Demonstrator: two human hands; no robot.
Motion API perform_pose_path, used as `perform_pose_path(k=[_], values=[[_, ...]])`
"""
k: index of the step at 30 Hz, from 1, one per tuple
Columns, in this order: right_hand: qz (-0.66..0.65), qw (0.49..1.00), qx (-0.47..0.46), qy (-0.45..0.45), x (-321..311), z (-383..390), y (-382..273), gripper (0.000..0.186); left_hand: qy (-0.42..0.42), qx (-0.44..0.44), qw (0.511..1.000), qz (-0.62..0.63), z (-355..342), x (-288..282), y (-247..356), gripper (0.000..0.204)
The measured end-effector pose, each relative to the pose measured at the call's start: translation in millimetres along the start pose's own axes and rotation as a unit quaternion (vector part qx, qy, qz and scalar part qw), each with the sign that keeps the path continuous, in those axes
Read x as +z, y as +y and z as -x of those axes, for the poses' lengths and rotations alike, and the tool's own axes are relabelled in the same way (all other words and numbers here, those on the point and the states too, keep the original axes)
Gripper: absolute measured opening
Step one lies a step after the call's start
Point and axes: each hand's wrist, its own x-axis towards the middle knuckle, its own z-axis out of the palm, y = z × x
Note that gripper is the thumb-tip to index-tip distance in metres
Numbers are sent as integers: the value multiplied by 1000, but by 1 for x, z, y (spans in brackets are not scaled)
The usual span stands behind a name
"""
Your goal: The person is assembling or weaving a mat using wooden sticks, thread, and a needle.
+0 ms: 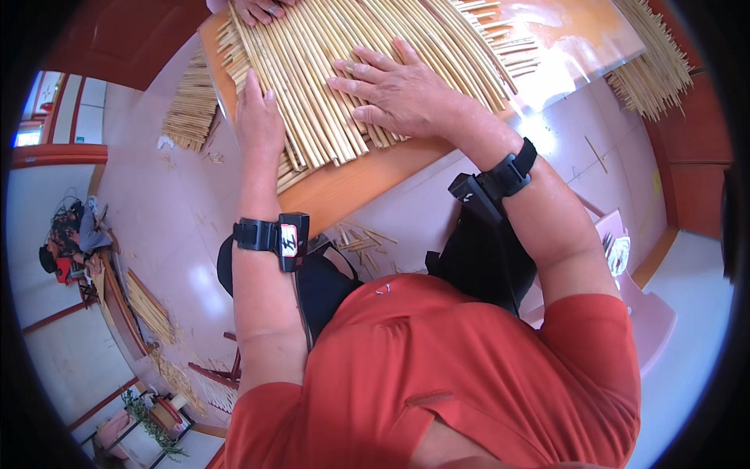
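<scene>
A layer of thin tan sticks (312, 86), like cut reed or bamboo stalks, lies side by side on a wooden table (355, 181). My right hand (402, 92) rests flat on top of them, its fingers spread. Against the left edge of the layer stands my left hand (259, 117), fingers stretched out and pointing away from me. Crosswise stick ends (508, 48) stick out from under the layer at the right. At the far left corner, another person's hand (258, 9) touches the sticks.
A stick bundle (191, 105) lies beyond the table's left side, and another bundle (652, 66) is at the far right. Loose stick pieces (363, 242) are scattered on the floor below the near edge. A pink chair (648, 320) shows at my right.
</scene>
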Motion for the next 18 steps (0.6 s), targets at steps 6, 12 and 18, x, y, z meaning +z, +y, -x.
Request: perform_pose_path(k=[6,12,18], values=[[39,999,2,20,4,8,0,53,-12,-65,995,72,4,0,10,54],[21,1000,1,1,2,9,-3,55,-40,-14,999,-25,5,-1,3,55],[1,1000,-8,-8,-3,8,1,56,-59,119,982,-136,24,-12,21,51]])
